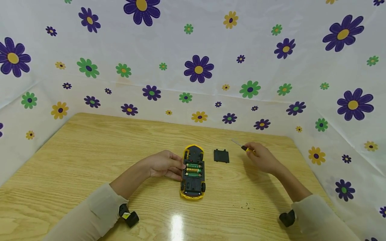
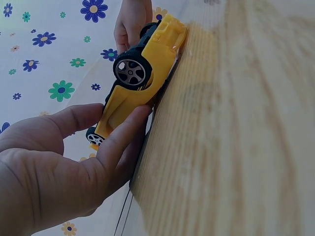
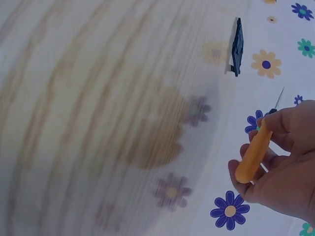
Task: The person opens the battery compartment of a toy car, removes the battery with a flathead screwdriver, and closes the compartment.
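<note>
A yellow toy car (image 1: 193, 190) lies upside down on the table, its black underside facing up. Several green-and-gold batteries (image 1: 193, 170) sit side by side in its uncovered compartment. My left hand (image 1: 164, 164) holds the car by its left side; the left wrist view shows the thumb at the chassis edge and the fingers along the yellow body (image 2: 129, 104). To the right of the car lies a black battery cover (image 1: 221, 156), flat on the wood. Farther right, my right hand (image 1: 261, 157) grips a screwdriver (image 3: 255, 153) by its orange-yellow handle, the thin shaft pointing away to the upper left.
Small dark bits, likely screws (image 1: 247, 205), are scattered on the wooden table (image 1: 99, 150) near the front right. A white flower-printed cloth (image 1: 169, 40) encloses the table at the back and sides. Each wrist carries a small black camera.
</note>
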The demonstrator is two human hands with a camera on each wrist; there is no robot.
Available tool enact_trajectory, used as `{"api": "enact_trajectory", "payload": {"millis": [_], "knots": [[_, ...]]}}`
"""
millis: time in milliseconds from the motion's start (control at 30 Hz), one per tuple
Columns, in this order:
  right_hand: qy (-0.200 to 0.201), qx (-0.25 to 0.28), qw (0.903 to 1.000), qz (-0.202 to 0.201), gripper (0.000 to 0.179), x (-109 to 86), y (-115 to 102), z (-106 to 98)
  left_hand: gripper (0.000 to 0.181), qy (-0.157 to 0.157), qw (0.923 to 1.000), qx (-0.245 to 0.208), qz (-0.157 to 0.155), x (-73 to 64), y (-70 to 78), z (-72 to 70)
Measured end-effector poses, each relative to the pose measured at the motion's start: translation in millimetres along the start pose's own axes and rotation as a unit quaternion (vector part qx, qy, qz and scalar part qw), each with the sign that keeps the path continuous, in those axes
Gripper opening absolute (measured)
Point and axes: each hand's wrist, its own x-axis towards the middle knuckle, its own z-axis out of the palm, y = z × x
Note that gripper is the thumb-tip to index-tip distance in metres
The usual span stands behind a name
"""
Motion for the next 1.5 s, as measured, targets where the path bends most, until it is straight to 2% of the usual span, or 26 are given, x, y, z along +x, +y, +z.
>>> {"api": "enact_trajectory", "payload": {"millis": [100, 233, 333, 500, 867, 1233, 1500], "knots": [[0.015, -0.004, 0.9997, -0.020, 0.027, 1.5, -5.1, 4.1, 0.061, 0.001, 1.0000, -0.001, -0.002, 0.2, 0.0, -0.1], [0.027, -0.014, 0.9994, -0.013, 0.027, 3.7, -12.3, 8.1, 0.063, 0.000, 1.0000, -0.002, -0.004, -0.2, 0.8, 0.6], [0.021, -0.033, 0.9992, -0.002, 0.025, 3.4, -16.8, 11.0, 0.063, 0.000, 1.0000, -0.001, -0.004, -0.4, 0.9, 1.1], [0.008, -0.074, 0.9972, -0.009, 0.026, 2.9, -21.5, 18.4, 0.063, 0.001, 1.0000, -0.001, -0.004, -0.8, 1.2, 1.2], [0.023, -0.113, 0.9913, -0.064, 0.022, 1.4, -30.3, 30.7, 0.063, 0.001, 1.0000, -0.003, -0.006, -2.4, 2.4, 1.8], [0.023, -0.175, 0.9809, -0.081, 0.023, -0.8, -51.9, 38.3, 0.063, -0.003, 1.0000, 0.001, -0.001, -1.3, 2.6, 1.3], [0.016, -0.186, 0.9777, -0.096, 0.019, -2.0, -64.2, 44.6, 0.064, -0.001, 1.0000, -0.003, -0.005, -2.5, 3.4, 1.5]]}}
